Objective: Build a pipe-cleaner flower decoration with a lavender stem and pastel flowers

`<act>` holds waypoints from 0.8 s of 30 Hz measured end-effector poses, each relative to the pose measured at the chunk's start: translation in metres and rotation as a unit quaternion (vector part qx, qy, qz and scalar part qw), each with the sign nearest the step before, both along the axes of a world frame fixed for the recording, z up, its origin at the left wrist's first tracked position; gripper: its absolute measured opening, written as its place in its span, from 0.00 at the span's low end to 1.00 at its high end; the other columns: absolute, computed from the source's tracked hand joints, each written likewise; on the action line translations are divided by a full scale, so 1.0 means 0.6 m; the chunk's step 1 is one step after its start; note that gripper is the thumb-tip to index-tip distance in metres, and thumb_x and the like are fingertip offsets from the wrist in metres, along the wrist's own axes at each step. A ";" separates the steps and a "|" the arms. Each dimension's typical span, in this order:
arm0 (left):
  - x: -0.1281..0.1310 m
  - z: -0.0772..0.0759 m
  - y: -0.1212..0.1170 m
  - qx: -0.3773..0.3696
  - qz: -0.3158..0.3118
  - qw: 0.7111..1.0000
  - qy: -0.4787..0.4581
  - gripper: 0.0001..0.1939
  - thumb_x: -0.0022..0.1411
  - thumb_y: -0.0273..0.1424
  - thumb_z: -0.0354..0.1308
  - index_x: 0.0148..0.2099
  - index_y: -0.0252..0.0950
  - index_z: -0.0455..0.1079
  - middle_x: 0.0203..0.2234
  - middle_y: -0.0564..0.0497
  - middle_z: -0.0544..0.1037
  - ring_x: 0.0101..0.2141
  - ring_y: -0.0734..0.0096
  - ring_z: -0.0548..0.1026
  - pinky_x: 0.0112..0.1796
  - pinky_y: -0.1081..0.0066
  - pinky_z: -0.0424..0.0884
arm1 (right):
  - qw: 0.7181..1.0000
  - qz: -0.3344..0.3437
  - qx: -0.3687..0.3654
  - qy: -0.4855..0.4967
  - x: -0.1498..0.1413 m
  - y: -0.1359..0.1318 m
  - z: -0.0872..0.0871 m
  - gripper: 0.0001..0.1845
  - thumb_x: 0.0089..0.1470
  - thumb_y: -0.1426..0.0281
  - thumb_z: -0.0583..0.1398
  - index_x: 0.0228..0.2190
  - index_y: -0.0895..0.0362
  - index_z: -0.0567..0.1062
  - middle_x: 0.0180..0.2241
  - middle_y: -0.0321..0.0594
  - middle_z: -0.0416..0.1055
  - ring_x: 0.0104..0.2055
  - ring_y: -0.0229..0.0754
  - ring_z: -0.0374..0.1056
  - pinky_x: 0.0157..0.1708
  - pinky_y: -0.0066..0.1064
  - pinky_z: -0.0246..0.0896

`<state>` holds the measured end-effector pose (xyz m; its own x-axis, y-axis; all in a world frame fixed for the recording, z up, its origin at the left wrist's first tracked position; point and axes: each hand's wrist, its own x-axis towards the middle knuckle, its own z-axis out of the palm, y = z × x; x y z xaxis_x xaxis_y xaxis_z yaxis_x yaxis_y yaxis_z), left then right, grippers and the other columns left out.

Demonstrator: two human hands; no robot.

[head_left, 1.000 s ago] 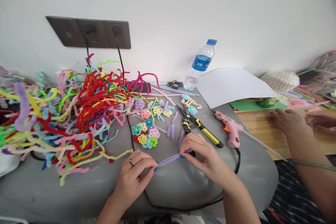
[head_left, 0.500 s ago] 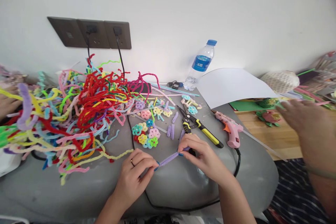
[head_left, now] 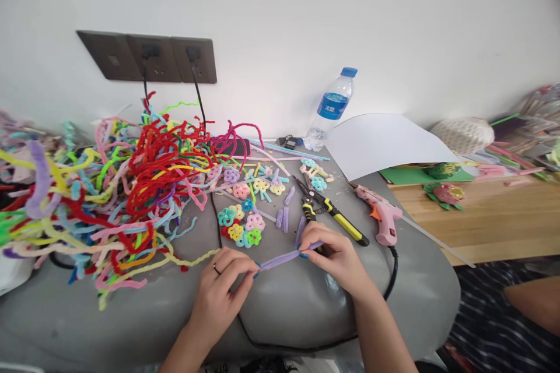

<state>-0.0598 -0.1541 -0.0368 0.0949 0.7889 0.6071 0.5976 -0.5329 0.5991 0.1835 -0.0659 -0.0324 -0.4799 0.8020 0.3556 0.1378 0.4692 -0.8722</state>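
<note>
A folded lilac pipe cleaner [head_left: 280, 259] stretches between my two hands above the grey table [head_left: 306, 315]. My left hand [head_left: 223, 288] pinches its left end between thumb and forefinger. With thumb and fingers closed, my right hand [head_left: 335, 256] grips it further right, and a bit of lilac shows past the fingers. Short lilac pipe cleaner pieces [head_left: 285, 220] lie just beyond. Yellow-and-black pliers [head_left: 339, 220] rest behind my right hand, which partly hides one handle. Small pipe cleaner flowers [head_left: 255, 222] in several colours sit beyond my left hand.
A big tangle of coloured pipe cleaners [head_left: 161, 157] covers the left side. To the right lies a pink glue gun [head_left: 380, 215], its black cord running down. A water bottle [head_left: 331, 106] leans against the wall beside white paper [head_left: 389, 143]. A person's dark striped clothing [head_left: 490, 315] shows lower right.
My hands have drawn slightly apart, showing a longer stretch of the lilac pipe cleaner. The other person's hand at right has left the wooden table, and the hand at far left is gone.
</note>
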 end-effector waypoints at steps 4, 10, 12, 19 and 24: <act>0.000 -0.001 0.000 0.004 0.004 1.000 0.006 0.08 0.70 0.21 0.54 0.41 0.39 0.71 0.29 0.53 0.78 0.31 0.72 0.76 0.36 0.72 0.71 | 1.000 0.005 -0.012 0.014 0.002 0.003 -0.001 0.18 0.62 0.55 0.65 0.28 0.55 0.80 0.27 0.41 0.74 0.32 0.44 0.68 0.34 0.36 0.62; 0.000 -0.003 -0.001 -0.003 -0.005 1.000 0.003 0.08 0.69 0.21 0.55 0.41 0.39 0.71 0.30 0.53 0.78 0.31 0.71 0.76 0.36 0.72 0.71 | 0.999 0.017 -0.027 0.016 0.004 0.005 0.004 0.19 0.62 0.54 0.65 0.27 0.55 0.79 0.26 0.40 0.74 0.31 0.44 0.67 0.36 0.37 0.62; 0.000 -0.003 -0.002 -0.002 -0.006 1.000 0.002 0.08 0.69 0.21 0.55 0.41 0.39 0.71 0.29 0.53 0.78 0.31 0.71 0.76 0.36 0.72 0.71 | 0.999 0.022 -0.034 0.018 0.005 0.006 0.006 0.18 0.61 0.55 0.65 0.27 0.55 0.79 0.26 0.40 0.74 0.31 0.44 0.67 0.35 0.37 0.62; 0.001 -0.004 -0.002 -0.005 -0.007 1.000 0.004 0.09 0.69 0.21 0.55 0.42 0.40 0.71 0.30 0.53 0.78 0.31 0.71 0.76 0.36 0.72 0.71 | 0.998 0.022 -0.051 0.018 0.007 0.006 0.007 0.19 0.60 0.54 0.66 0.26 0.55 0.80 0.25 0.40 0.73 0.30 0.43 0.66 0.34 0.37 0.62; 0.002 -0.003 -0.001 -0.003 -0.002 1.000 0.007 0.08 0.68 0.20 0.56 0.40 0.40 0.70 0.29 0.53 0.78 0.30 0.72 0.76 0.36 0.72 0.71 | 0.998 0.022 -0.055 0.030 0.008 0.005 0.006 0.19 0.60 0.54 0.66 0.25 0.55 0.80 0.26 0.40 0.73 0.30 0.43 0.66 0.34 0.36 0.62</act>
<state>-0.0586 -0.1549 -0.0384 0.1056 0.7922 0.6011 0.6038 -0.5313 0.5942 0.1881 -0.0626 -0.0289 -0.4954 0.8167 0.2958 0.0659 0.3749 -0.9247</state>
